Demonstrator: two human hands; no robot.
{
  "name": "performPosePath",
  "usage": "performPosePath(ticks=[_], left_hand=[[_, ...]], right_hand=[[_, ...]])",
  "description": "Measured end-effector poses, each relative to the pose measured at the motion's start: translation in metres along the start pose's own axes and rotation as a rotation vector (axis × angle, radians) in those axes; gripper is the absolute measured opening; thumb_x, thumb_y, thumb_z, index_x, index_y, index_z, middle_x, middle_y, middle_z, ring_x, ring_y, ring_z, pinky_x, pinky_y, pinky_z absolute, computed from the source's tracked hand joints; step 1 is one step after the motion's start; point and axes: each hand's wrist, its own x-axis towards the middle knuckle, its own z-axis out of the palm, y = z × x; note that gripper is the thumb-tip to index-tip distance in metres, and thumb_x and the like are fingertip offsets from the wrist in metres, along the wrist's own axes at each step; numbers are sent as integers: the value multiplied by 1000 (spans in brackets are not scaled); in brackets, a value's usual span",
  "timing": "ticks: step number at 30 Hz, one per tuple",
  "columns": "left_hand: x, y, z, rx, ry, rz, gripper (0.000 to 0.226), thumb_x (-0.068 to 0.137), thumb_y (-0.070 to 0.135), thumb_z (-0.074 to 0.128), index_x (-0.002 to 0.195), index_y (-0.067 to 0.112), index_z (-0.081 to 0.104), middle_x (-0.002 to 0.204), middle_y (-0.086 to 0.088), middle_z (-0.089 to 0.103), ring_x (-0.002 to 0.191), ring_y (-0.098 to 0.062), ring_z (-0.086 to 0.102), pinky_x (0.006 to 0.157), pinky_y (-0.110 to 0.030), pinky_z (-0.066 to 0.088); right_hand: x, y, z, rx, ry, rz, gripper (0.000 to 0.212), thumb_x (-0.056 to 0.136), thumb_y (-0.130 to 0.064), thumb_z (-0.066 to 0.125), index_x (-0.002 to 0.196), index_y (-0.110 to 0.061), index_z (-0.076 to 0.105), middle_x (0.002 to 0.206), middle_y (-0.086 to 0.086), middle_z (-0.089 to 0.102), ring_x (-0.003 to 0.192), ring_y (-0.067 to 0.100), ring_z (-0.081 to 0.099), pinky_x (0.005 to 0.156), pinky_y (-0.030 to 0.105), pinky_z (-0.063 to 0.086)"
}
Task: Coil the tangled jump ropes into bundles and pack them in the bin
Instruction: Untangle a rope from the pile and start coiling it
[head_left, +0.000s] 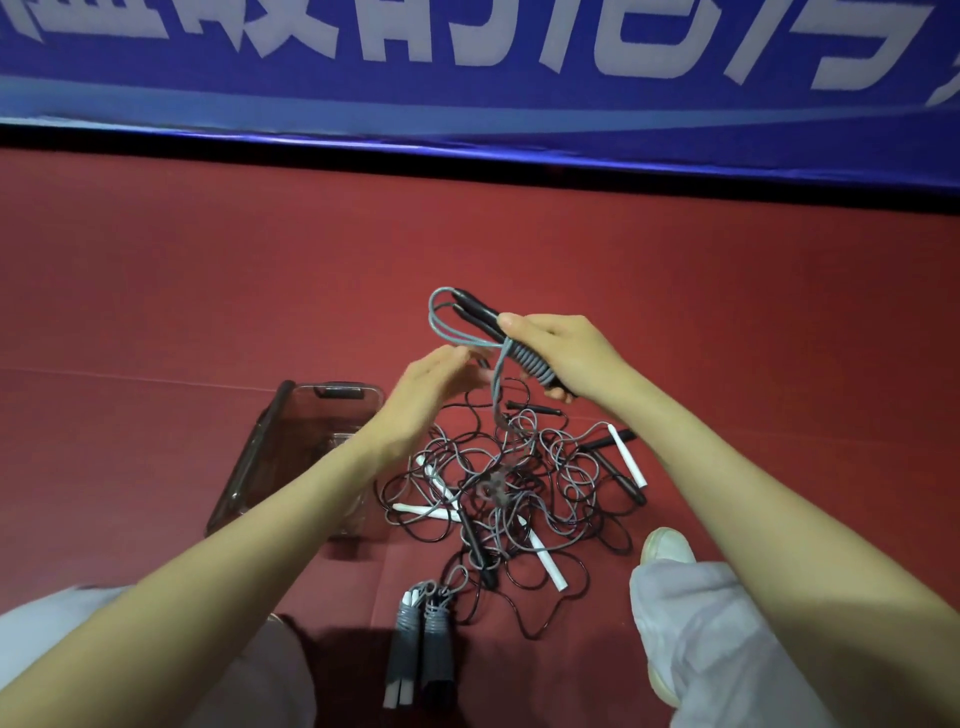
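Head view: the right hand (556, 353) clamps a pair of black handles (480, 312), fingers curled round them, with grey cord (527, 364) wound in tight turns about the shafts. The left hand (436, 384) sits just beside the loose strand. Its fingers are blurred, so I cannot tell whether it is pinching or merely guiding.

That strand drops into the tangled pile (509, 488) on the red mat (156, 312). A finished bundle (421, 639) lies near the knees, and the clear bin (291, 452) waits left of the pile.

This looks like mid-coil on a second rope. Next the tail must be teased free of the tangle, wrapped on and tucked.
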Motion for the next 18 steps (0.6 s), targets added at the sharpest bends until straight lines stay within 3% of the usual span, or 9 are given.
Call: performPosePath(ticks=[2, 4, 7, 11, 13, 15, 18], left_hand=[[-3, 14, 13, -187, -121, -100, 40, 104, 33, 30, 99, 14, 64, 74, -4, 71, 72, -18, 68, 75, -27, 54], [-6, 18, 16, -264, -222, -176, 46, 102, 39, 28, 99, 9, 63, 56, -3, 56, 51, -14, 54, 62, -27, 51], [-9, 17, 5, -316, -384, -230, 46, 93, 42, 36, 96, 6, 64, 54, 1, 43, 49, -9, 38, 55, -22, 42], [-11, 7, -9, -281, -504, -219, 32, 93, 31, 44, 89, 17, 73, 60, 3, 48, 56, -9, 42, 65, -22, 41], [-12, 2, -12, -302, -466, -238, 27, 91, 26, 49, 85, 16, 73, 61, 3, 46, 54, -8, 39, 59, -17, 37], [-13, 2, -15, -293, -383, -238, 23, 86, 19, 52, 78, 15, 74, 60, 3, 47, 51, -6, 37, 54, -14, 35], [-7, -4, -32, -75, -318, -178, 12, 78, 10, 69, 83, 19, 75, 76, 0, 65, 65, -9, 57, 65, -20, 50]], right_hand=[[1, -2, -1, 30, 3, -35, 33, 94, -50, 53, 75, -25, 64, 64, 9, 58, 36, 16, 45, 35, 18, 34], [1, -2, -6, 40, 8, -55, 29, 93, -50, 54, 83, -26, 66, 65, 10, 59, 36, 17, 44, 36, 19, 34], [-1, 0, -15, 37, 66, -86, 24, 92, -50, 56, 93, -28, 66, 64, 8, 61, 35, 17, 44, 35, 18, 33], [-5, -3, -30, 126, 124, -28, 35, 93, -52, 53, 94, -17, 58, 65, 6, 63, 35, 15, 41, 34, 17, 30], [-11, -8, -34, 243, -27, 13, 44, 90, -57, 52, 96, -13, 54, 66, 7, 62, 34, 13, 39, 35, 16, 28], [-20, -11, -29, 343, -283, 81, 49, 83, -60, 52, 100, -13, 57, 64, 7, 61, 32, 11, 37, 33, 14, 27], [-34, -13, -12, 392, -661, 201, 51, 85, -59, 49, 104, -13, 61, 63, 7, 59, 30, 8, 38, 30, 14, 27]])
